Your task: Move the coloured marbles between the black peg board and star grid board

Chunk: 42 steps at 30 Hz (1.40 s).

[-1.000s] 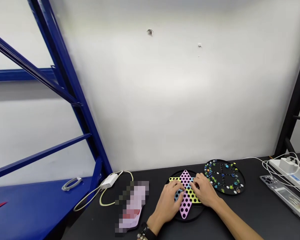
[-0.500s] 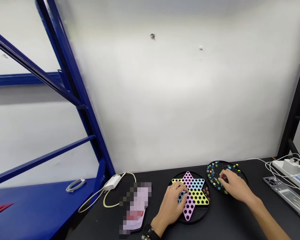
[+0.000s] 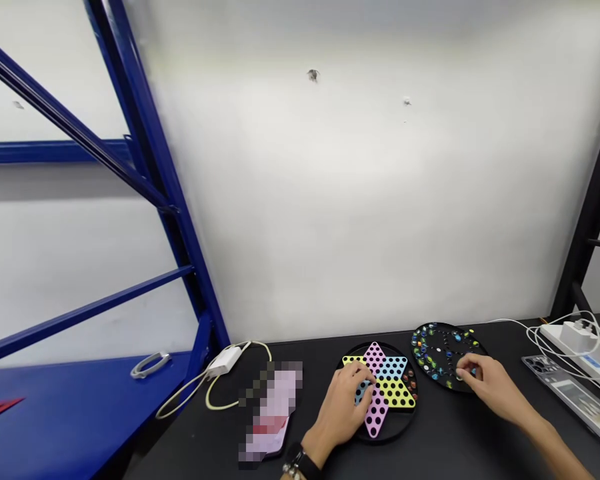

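My left hand [image 3: 347,403] lies over the left part of a star-shaped Chinese checkers board [image 3: 399,393], its fingers curved and the thumb apart from them. Pink, yellow and blue points with black holes show on the board, which sits in a round black tray [image 3: 395,433]. Reddish-brown marbles [image 3: 411,385] lie in the tray beside the star's right side. At the near right rim of a second round black tray [image 3: 473,328], my right hand [image 3: 487,383] has thumb and fingers pinched together. What is between the fingertips is too small to tell. Several blue, green and yellow marbles [image 3: 423,350] lie in that tray.
Left of the board is a pixelated pinkish phone-like object [image 3: 277,407]. Behind it lie a white adapter [image 3: 225,360] and cable. At right are a transparent-topped case [image 3: 575,400] and a white power strip [image 3: 595,353]. A blue metal frame [image 3: 180,233] stands at left.
My right hand has moved from over the middle of the marble tray to its near right rim, uncovering the middle. My left hand stays over the board. The view has shifted slightly.
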{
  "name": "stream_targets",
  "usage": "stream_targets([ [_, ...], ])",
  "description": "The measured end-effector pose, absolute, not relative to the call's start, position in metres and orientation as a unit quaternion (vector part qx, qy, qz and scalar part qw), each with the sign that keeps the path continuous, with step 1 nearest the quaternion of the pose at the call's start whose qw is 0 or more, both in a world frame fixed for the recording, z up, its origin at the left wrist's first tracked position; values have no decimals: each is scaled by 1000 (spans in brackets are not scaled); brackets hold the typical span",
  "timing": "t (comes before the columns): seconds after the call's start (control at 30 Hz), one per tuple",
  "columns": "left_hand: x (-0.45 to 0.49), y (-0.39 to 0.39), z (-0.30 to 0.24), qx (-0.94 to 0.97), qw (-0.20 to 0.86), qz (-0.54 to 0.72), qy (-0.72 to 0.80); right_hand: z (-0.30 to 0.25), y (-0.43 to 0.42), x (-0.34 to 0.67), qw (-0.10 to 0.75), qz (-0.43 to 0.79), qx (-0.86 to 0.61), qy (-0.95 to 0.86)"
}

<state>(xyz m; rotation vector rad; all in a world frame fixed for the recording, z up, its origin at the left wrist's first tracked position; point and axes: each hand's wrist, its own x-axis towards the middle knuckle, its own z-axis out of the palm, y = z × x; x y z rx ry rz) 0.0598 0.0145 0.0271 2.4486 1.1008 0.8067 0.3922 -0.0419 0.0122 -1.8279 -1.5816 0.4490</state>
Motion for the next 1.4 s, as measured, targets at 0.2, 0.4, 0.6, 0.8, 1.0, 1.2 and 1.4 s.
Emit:
stream_targets([
  [0.2,59,13,29,859,165,288,390,16,-20,318,384,182,-601,-677],
  [0.4,59,13,29,860,164,288,387,0,1,297,297,99,-581,-751],
  [0.6,59,13,30,859,164,289,389,0,13,296,304,55,-564,-766],
  [0.8,59,14,28,861,158,291,386,-7,23,342,390,6,-645,-657],
  [1.0,59,14,28,861,159,285,389,-28,25,402,280,14,-751,-598],
  [1.2,59,14,27,862,162,280,390,-36,28,406,333,113,-720,-598],
  [1.4,60,14,28,862,156,282,391,-11,29,389,605,405,-581,-364],
])
